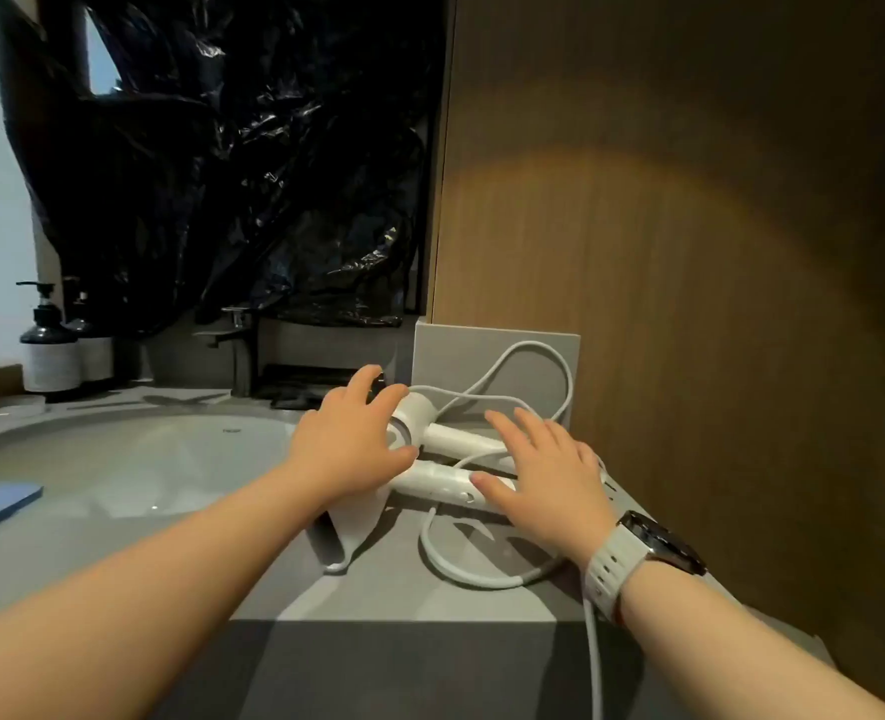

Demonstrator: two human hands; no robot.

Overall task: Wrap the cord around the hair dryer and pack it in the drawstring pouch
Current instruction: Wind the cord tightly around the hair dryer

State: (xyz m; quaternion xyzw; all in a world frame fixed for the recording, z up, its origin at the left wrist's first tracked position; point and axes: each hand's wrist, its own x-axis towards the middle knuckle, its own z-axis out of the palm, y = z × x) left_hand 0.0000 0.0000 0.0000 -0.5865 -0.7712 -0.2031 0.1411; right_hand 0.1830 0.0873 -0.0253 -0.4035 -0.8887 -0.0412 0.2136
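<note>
Reaching over the white hair dryer (451,436) on the grey counter (378,595), right of the sink (118,459), the left hand (344,449) and right hand (544,470) are spread wide and hold nothing. The cord (592,662) lies in loose loops and hangs off the near edge. It may tangle or catch when lifted.

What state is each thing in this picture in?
hair dryer: lying on the counter, unwrapped.
cord: loose, looped over the counter.
drawstring pouch: flat beside the dryer, unpacked.
left hand: open, fingers spread at the dryer.
right hand: open, fingers spread over the dryer.
faucet: no water running.
</note>
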